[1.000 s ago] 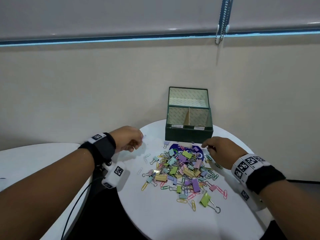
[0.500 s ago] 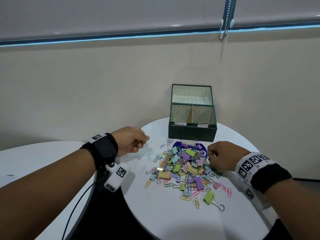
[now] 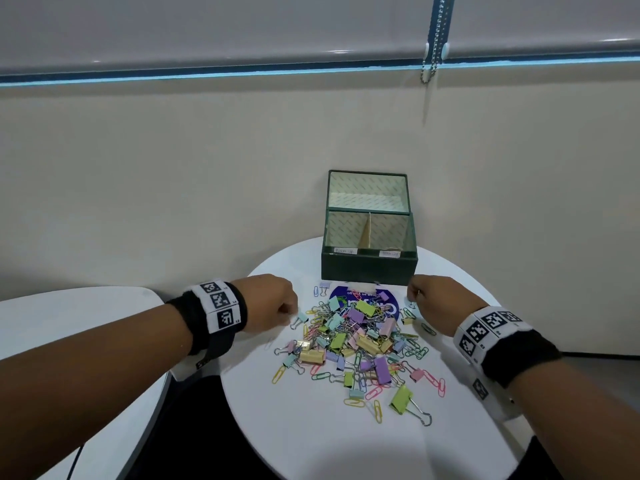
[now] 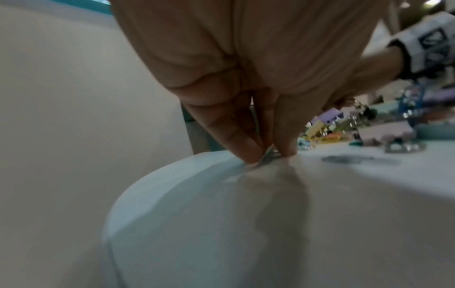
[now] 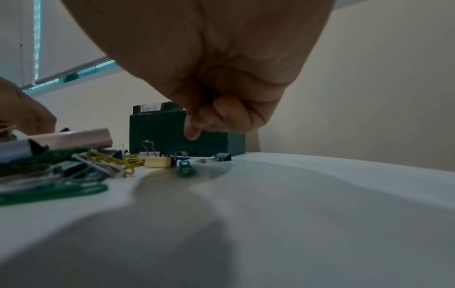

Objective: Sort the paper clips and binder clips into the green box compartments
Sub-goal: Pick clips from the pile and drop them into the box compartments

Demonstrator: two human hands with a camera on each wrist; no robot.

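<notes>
A green box (image 3: 369, 271) stands open at the back of the round white table (image 3: 311, 438), with a divider making two labelled compartments. In front of it lies a pile of coloured paper clips and binder clips (image 3: 356, 341). My left hand (image 3: 292, 311) is at the pile's left edge. In the left wrist view its fingertips (image 4: 280, 148) pinch a small pale paper clip (image 4: 269, 154) against the tabletop. My right hand (image 3: 412, 299) hovers at the pile's right edge, just in front of the box (image 5: 157, 134). Its fingers (image 5: 221, 117) are curled, and no clip shows in them.
A blue round sticker (image 3: 363, 299) lies under the back of the pile. A large green binder clip (image 3: 401, 400) sits apart near the front. A second white table (image 3: 86, 323) adjoins on the left. The wall is close behind the box, and a blind chain (image 3: 429, 64) hangs above.
My left hand has come down from beside the pile to the tabletop at the pile's left edge and pinched a clip. My right hand has stayed at the pile's right edge with curled fingers.
</notes>
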